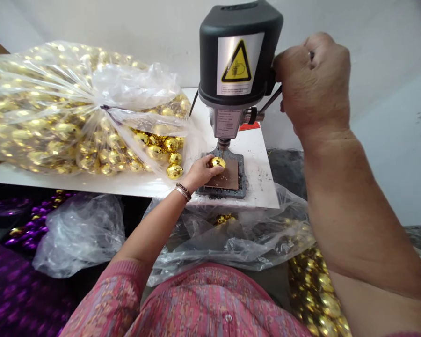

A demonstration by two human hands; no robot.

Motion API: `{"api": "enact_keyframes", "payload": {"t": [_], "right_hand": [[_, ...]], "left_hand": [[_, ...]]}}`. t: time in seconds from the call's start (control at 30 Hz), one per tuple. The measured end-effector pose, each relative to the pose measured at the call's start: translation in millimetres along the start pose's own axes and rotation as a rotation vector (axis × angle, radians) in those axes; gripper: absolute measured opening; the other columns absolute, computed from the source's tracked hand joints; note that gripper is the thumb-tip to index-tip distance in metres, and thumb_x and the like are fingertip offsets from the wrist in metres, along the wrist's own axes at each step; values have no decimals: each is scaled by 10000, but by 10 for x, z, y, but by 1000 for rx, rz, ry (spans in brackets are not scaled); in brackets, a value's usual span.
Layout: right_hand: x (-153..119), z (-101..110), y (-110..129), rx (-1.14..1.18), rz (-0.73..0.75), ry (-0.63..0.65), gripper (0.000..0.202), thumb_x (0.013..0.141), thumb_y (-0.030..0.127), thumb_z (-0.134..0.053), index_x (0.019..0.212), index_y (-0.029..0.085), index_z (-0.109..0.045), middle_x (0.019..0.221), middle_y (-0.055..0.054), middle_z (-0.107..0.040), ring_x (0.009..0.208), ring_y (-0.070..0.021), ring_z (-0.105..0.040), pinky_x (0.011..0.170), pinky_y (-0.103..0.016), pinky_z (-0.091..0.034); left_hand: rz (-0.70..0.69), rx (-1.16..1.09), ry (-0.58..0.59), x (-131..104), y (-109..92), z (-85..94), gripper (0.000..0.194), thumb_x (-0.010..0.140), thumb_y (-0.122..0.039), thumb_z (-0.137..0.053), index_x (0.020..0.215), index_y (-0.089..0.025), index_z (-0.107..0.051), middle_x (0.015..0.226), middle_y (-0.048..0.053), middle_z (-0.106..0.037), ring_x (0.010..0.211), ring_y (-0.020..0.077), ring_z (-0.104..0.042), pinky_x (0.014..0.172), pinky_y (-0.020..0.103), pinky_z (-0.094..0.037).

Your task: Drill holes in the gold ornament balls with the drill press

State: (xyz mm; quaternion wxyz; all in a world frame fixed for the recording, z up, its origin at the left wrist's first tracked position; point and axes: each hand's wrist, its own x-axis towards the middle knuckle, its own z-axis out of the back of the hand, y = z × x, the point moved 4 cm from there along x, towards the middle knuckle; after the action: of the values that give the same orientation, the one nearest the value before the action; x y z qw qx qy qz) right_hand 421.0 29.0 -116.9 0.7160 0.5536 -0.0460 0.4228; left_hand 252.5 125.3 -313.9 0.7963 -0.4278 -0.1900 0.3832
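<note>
A bench drill [242, 28] stands just right of upper centre, and its black housing carries a silvery sticker [241, 64] with a yellow warning triangle, a hand drawn inside it. The print under the triangle is too small for me to read, as are the lines on the metal plate [226, 122] below.

The white counter [136, 186] runs from the left edge of the frame past the middle, dark crumbs scattered around the drill's base [242, 185], against a pale wall [389, 61]. A tied clear bag [87, 112] full of gold balls fills the upper left; purple balls [30, 229] glint at lower left, and an open plastic bag [228, 250] hangs below the counter's front edge.

Near the centre, the left hand [200, 172] grips a faceted gold ball [218, 163] over the brown board [228, 178], right under the drill bit [222, 153]. I cannot tell whether they touch. The ball looks round, so I can't pick out a long axis or a direction. At upper right, the right hand [315, 84] is clenched around the drill's lever [272, 99].
</note>
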Motion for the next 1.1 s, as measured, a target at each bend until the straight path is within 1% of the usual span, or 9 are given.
{"api": "enact_keyframes", "payload": {"t": [0.13,0.23,0.4,0.5,0.63,0.7,0.87,1.0,1.1], "right_hand": [[-2,0,2,-4,-5,7,316,974,242,-503,707,167,-352,687,47,-298,658,-21,-198,649,-217,-204],[-19,-1,9,3,21,5,318,970,212,-506,702,170,-341,678,48,-296,660,-24,-206,657,-221,-204],[-181,28,25,-12,61,-39,326,954,137,-521,701,187,-321,606,73,-284,611,-31,-233,633,-236,-231],[-348,50,-41,-10,86,-93,327,906,138,-580,706,191,-327,580,93,-274,562,-19,-227,609,-216,-248],[-565,34,-181,54,289,-141,191,865,219,-543,766,183,-385,634,80,-352,573,-6,-269,599,-168,-277],[-645,22,-258,54,355,-173,164,858,278,-518,783,181,-409,660,65,-387,586,-10,-293,602,-164,-306],[-764,-7,-371,-15,407,-218,164,839,321,-494,777,192,-412,657,50,-394,580,-27,-334,590,-184,-343],[-837,-31,-420,-61,442,-247,98,820,271,-480,796,199,-418,634,55,-413,558,-40,-355,567,-193,-334],[-881,-51,-470,-68,454,-297,90,845,262,-487,812,193,-438,664,47,-458,577,-46,-397,578,-200,-347]], "left_hand": [[-78,138,-30,-2,-23,-49,483,756,-310,-822,1207,-171,-723,1126,77,-742,977,231,-663,913,347,-536],[-94,155,-33,18,2,-105,560,749,-278,-832,1281,-154,-707,1243,119,-715,1032,249,-668,963,375,-539],[-121,119,-24,64,62,-154,522,764,-276,-822,1260,-155,-717,1157,96,-732,1032,242,-667,970,368,-534],[-131,102,-36,79,92,-169,529,766,-264,-821,1266,-130,-714,1180,112,-729,1039,237,-666,991,369,-524],[-135,88,-49,85,121,-189,553,762,-271,-832,1283,-137,-708,1238,124,-717,1074,236,-664,1012,368,-513],[-143,81,-51,88,137,-199,555,757,-281,-839,1281,-151,-710,1237,117,-717,1074,236,-665,1001,365,-518],[-161,71,-49,89,167,-222,534,766,-297,-834,1269,-161,-717,1210,109,-720,1057,238,-670,978,369,-534],[-163,86,-62,76,161,-225,513,771,-289,-832,1260,-181,-720,1222,98,-724,1087,239,-670,1006,370,-530],[-167,100,-79,68,152,-225,550,774,-279,-835,1297,-172,-704,1273,117,-715,1154,255,-658,1051,379,-515]]}}
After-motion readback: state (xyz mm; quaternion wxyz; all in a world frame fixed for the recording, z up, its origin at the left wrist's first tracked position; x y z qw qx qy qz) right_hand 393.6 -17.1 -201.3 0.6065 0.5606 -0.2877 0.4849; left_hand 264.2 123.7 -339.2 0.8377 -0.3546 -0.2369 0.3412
